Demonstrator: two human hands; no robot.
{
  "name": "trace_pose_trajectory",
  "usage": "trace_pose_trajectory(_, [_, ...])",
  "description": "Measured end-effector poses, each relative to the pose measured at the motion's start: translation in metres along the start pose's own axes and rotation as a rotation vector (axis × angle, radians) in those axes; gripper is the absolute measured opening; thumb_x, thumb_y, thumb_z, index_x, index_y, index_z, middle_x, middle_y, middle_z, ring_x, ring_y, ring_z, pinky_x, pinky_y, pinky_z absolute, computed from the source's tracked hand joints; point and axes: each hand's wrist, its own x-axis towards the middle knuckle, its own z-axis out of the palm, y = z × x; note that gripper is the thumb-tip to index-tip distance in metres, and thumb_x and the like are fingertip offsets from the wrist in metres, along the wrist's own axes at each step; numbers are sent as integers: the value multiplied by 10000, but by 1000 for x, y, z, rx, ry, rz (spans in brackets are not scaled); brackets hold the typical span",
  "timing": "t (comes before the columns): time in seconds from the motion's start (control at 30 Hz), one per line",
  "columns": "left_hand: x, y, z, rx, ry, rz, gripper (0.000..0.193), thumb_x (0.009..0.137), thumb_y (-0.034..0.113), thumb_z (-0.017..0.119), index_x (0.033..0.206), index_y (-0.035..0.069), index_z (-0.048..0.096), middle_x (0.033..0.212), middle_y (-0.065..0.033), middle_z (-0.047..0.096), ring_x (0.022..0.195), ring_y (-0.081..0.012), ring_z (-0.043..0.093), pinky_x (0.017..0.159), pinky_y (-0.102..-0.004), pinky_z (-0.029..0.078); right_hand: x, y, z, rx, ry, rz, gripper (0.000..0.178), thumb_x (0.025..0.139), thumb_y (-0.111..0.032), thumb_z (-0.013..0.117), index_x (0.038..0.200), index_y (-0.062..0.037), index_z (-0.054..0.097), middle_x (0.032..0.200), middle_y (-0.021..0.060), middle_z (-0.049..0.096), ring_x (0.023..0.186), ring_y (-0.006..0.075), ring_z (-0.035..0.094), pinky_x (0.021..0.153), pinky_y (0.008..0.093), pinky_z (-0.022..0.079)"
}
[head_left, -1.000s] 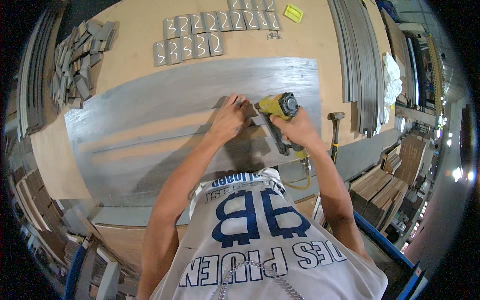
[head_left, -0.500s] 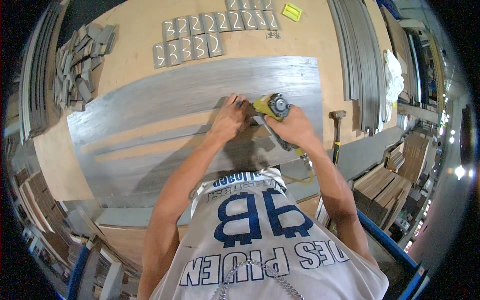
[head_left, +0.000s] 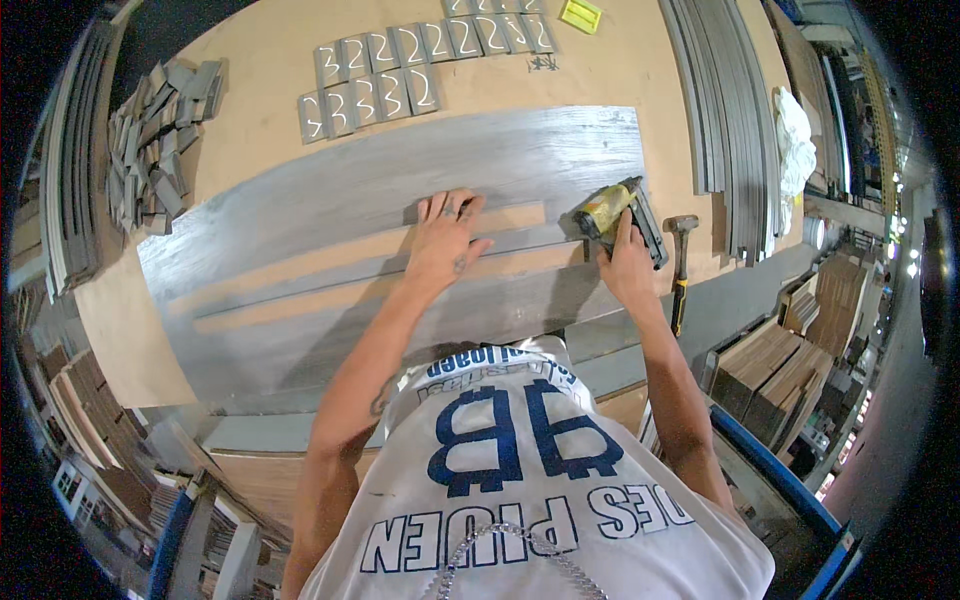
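Observation:
A grey wood-grain panel [head_left: 400, 160] lies across the table, with long tan bare bands and a narrow grey strip [head_left: 360, 273] between them. On its upper band edge rests my left hand [head_left: 445, 240], empty, fingers bent a little and thumb apart. Near the panel's right end, a yellow and black nail gun [head_left: 605, 210] lies on its side. My right hand [head_left: 630, 270] is around its handle, index finger stretched along it; the other fingertips are partly hidden.
Right of the panel lies a hammer [head_left: 681, 270]. Long grey strips [head_left: 715, 130] and a white cloth [head_left: 793, 150] are farther right. Chalk-marked grey blocks [head_left: 380, 85], a yellow tray [head_left: 580, 15] and small nails [head_left: 542, 63] lie beyond. Offcuts [head_left: 160, 145] are heaped at left.
My right hand has moved right with the nail gun, which is now laid down on the panel. My left hand has shifted slightly left and its thumb has spread.

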Motion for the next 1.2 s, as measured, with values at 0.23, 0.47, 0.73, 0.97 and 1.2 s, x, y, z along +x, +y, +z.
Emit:
trace_pose_trajectory(0.23, [8, 6, 8, -32, 3, 90, 760, 869, 303, 649, 1525, 104, 323, 1354, -110, 548, 1263, -279, 440, 1063, -428, 312, 15, 13, 10, -18, 149, -3, 786, 839, -157, 722, 1488, 3, 308, 1244, 249, 513, 1130, 427, 533, 944, 496, 477])
trace_pose_trajectory(0.47, [3, 15, 10, 96, 65, 81, 732, 873, 304, 646, 1502, 78, 349, 1327, -138, 551, 1248, -307, 456, 1066, -458, 302, 20, 3, 9, -88, 455, -55, 618, 851, -156, 713, 1382, 29, 458, 1239, 261, 537, 1110, 447, 546, 938, 449, 475])
trace_pose_trajectory(0.73, [-17, 34, 4, -41, 240, 78, 488, 833, 226, 661, 1244, -13, 553, 1273, -196, 532, 1224, -366, 462, 1026, -493, 367, 116, -200, 8, 536, 82, -361, 606, 845, -285, 750, 1346, -43, 510, 1285, 219, 569, 1171, 399, 558, 938, 447, 496])
trace_pose_trajectory(0.97, [-59, 21, 3, -265, 391, -101, 340, 842, 144, 676, 1144, -3, 623, 1067, -167, 635, 1036, -359, 592, 943, -457, 475, 152, -260, 26, 487, 251, -349, 687, 809, -217, 786, 1348, 7, 424, 1192, 266, 568, 1153, 429, 523, 964, 474, 481])
trace_pose_trajectory(1.2, [-73, 37, 4, -346, 307, -182, 386, 845, 180, 690, 1198, 41, 617, 1100, -151, 642, 1014, -348, 603, 946, -464, 482, 152, -245, 15, 440, 270, -279, 743, 786, -187, 785, 1375, 33, 390, 1185, 264, 579, 1140, 443, 538, 933, 477, 501])
